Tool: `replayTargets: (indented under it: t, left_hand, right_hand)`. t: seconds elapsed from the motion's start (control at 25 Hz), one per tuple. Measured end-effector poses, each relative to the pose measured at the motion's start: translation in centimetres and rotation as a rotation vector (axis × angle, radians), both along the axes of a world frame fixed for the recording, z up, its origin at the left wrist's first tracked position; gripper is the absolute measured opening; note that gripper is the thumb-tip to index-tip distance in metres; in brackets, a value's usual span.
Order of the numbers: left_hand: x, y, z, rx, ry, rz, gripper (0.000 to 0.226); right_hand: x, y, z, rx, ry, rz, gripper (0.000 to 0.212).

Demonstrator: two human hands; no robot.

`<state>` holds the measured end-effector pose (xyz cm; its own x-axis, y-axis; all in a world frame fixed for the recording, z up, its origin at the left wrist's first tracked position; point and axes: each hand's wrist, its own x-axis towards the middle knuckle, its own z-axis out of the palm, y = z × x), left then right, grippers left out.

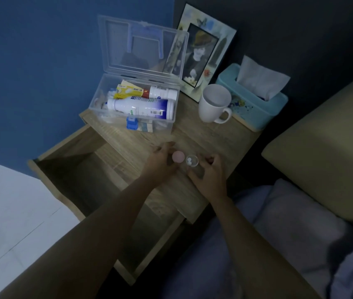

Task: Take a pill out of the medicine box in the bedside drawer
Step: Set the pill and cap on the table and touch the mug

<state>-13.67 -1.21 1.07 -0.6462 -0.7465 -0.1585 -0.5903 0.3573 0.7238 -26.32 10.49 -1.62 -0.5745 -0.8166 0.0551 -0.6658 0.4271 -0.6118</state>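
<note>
Surface: the top of a wooden bedside cabinet (203, 134) carried all the items; the room was dim, so fine detail was lost.
Drawer: the drawer (80, 169) stood pulled out to the left; its inside lay in shadow and both forearms crossed its near end.
Medicine box: a clear plastic medicine box (136, 104) sat at the back left of the surface with its lid raised; two white bottles and a yellow packet lay inside, the smaller contents unreadable.
Vial: a small clear vial (191, 161) stood open near the front edge, with two white pills (189, 160) visible through its mouth; its lower wall was hard to make out.
Left hand: the left hand (160, 159) held a pink cap (178, 156) just beside the vial, fingers closed on it.
Right hand: the right hand (209, 175) curled round the vial's right side; whether the fingers gripped it or only rested near could not be told.
Background: a white mug (214, 104), a teal tissue box (255, 102) and a photo frame (205, 52) stood behind.
</note>
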Motion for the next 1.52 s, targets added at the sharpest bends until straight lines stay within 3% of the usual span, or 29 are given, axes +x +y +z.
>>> replayTargets:
  t: [0.2,0.28,0.44,0.56,0.72,0.88,1.2,1.36,1.52]
  left_hand:
    - [0.8,0.0,0.4,-0.011,0.042,-0.042,0.068]
    - [1.4,-0.2,0.5,-0.019,0.070,-0.016,0.063]
    - [1.2,-1.0,-0.2,-0.197,-0.078,0.043,0.052]
    - [1.1,-0.9,-1.5,-0.261,-0.232,-0.056,0.058]
    - [1.3,-0.8,-2.8,-0.322,-0.303,-0.097,0.063]
    - [1.2,-0.8,-3.1,-0.349,-0.319,-0.093,0.063]
    - [1.3,-0.9,-3.3,-0.376,-0.327,-0.102,0.064]
    - [1.4,-0.9,-3.6,-0.396,-0.320,-0.092,0.063]
    - [1.3,-1.0,-3.8,-0.387,-0.315,-0.093,0.064]
  right_hand:
    - [0.0,0.4,0.7,0.006,-0.035,-0.014,0.060]
    - [0.0,0.3,1.2,-0.080,-0.090,-0.086,0.059]
    - [-1.2,-2.7,3.1,-0.369,-0.224,-0.419,0.031]
    - [-3.5,-6.0,4.2,-0.449,-0.384,-0.639,0.035]
    - [-6.4,-9.2,4.9,-0.590,-0.422,-0.793,0.036]
    - [-7.9,-10.7,4.4,-0.705,-0.539,-0.769,0.028]
    - [-8.4,-12.5,3.8,-0.630,-0.709,-0.769,0.044]
    - [-8.1,-12.5,5.0,-0.665,-0.873,-0.773,0.039]
    - [-6.0,-10.5,4.8,-0.667,-0.873,-0.689,0.031]
